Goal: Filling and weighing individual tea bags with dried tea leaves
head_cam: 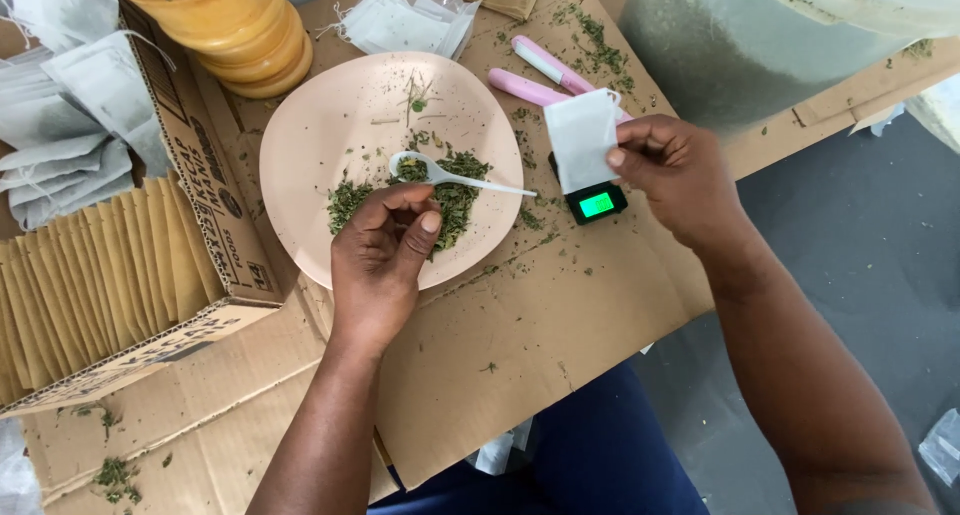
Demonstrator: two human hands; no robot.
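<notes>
- Hands are busy over a sheet of brown cardboard spread like a table top.
- Left hand is curled, with thumb and fingers bunched together above the near edge of a pink plate. I cannot tell if it pinches anything.
- White plastic spoon lies on the plate, its bowl full of dried green herb. More herb sits in a heap just under the left hand.
- Right hand pinches a small white tea bag by its side and holds it up.
- Little black scale with a green lit screen sits right under the bag.
- Two pink tools lie behind the bag.
- Cardboard box on the left holds rows of tan paper packets.
- Yellow wooden pot stands behind the plate.
</notes>
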